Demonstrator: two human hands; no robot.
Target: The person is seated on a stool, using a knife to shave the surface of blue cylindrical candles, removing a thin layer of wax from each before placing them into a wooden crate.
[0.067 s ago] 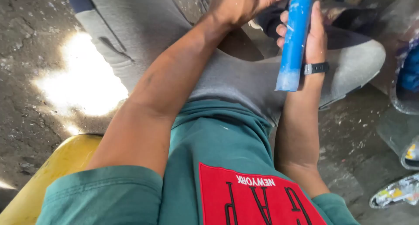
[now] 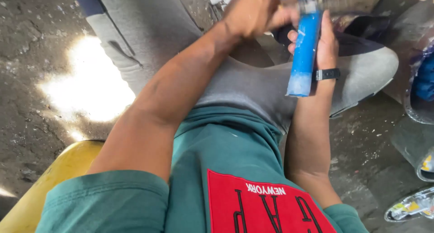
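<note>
My right hand (image 2: 324, 42) grips a blue tube (image 2: 304, 52) held upright over my lap, its whitish lower end pointing down. A black band circles that wrist. My left hand (image 2: 253, 11) is closed at the tube's top end, where a small dark piece sits; the top of the frame cuts it off and motion blur hides what the fingers pinch. I sit on a yellow seat (image 2: 49, 178), in grey trousers and a green shirt with a red patch.
Rough grey concrete floor lies all around, with a bright sun patch (image 2: 90, 86) at left. Clear plastic containers (image 2: 418, 142) stand at the right edge, one holding something blue. A crumpled plastic wrapper (image 2: 409, 206) lies at lower right.
My left hand has shifted slightly at the tube's top and is now blurred. The tube stays in my right hand.
</note>
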